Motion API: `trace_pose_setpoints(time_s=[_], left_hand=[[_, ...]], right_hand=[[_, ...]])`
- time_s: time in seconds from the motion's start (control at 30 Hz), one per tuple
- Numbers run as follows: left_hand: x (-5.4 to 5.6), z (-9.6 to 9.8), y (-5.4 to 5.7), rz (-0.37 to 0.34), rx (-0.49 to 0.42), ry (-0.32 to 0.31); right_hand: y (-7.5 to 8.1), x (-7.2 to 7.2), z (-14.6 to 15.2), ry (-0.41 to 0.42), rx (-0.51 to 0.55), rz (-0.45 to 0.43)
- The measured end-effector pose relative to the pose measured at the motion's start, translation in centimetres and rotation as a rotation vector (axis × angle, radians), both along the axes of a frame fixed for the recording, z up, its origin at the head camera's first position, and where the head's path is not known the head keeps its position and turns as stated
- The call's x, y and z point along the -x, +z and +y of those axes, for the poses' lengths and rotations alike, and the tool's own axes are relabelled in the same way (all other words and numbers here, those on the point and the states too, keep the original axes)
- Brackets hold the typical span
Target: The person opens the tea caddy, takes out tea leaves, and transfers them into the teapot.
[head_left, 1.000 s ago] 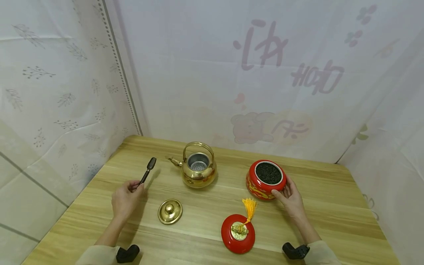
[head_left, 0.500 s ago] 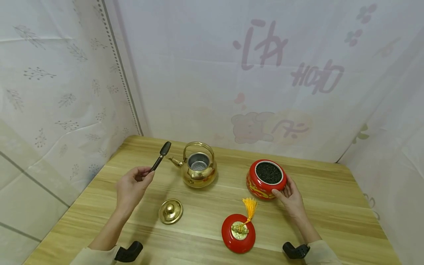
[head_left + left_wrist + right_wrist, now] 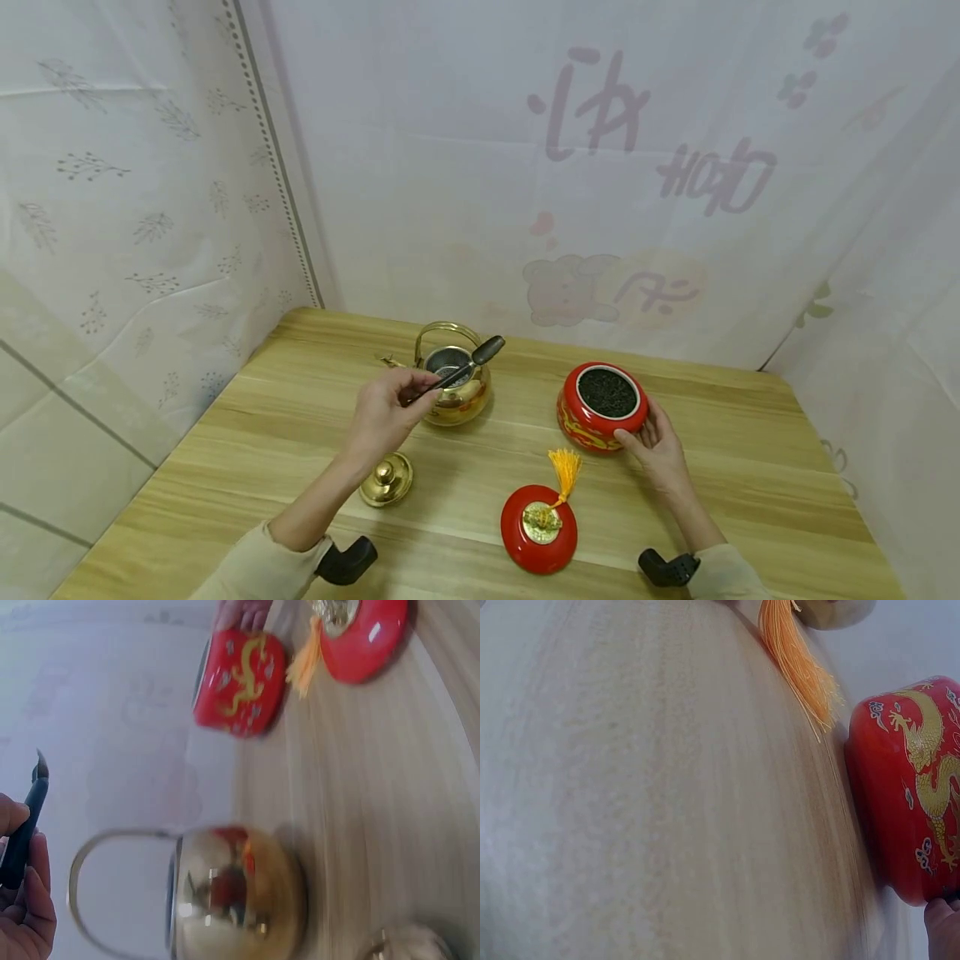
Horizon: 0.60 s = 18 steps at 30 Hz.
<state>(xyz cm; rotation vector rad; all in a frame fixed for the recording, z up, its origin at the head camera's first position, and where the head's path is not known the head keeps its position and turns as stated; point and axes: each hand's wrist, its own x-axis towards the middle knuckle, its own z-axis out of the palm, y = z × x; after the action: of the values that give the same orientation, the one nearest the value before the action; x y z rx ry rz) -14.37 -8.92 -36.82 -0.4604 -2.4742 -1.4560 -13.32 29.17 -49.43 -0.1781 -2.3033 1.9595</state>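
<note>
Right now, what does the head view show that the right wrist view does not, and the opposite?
Only head: dark leaves inside the red jar, and the left fingers holding a dark scoop.
Only right wrist: the fine scales of the jar's dragon.
Both: the jar, the orange tassel, part of the right fingers.

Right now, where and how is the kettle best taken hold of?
Probably by the top of its handle, coming straight down from above. That arch stands upright over the kettle with open space beneath for fingers, while the body is round and shiny, so likely harder to grip. In the head view, the left hand and scoop cross the near side.
</note>
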Motion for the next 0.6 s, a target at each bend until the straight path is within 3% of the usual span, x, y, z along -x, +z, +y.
trace_pose_setpoints(time_s=[0.37,0.6], left_hand=[[1.5,5.3,-1.1,0.030,-0.014,-0.110],[2.2,8.0,-1.8,-0.019,0.002,-0.139]], right_hand=[[-0.1,0.0,0.0,-0.007,-0.006,0.014],[-0.2,0.1,0.0,-0.010,-0.007,0.016]])
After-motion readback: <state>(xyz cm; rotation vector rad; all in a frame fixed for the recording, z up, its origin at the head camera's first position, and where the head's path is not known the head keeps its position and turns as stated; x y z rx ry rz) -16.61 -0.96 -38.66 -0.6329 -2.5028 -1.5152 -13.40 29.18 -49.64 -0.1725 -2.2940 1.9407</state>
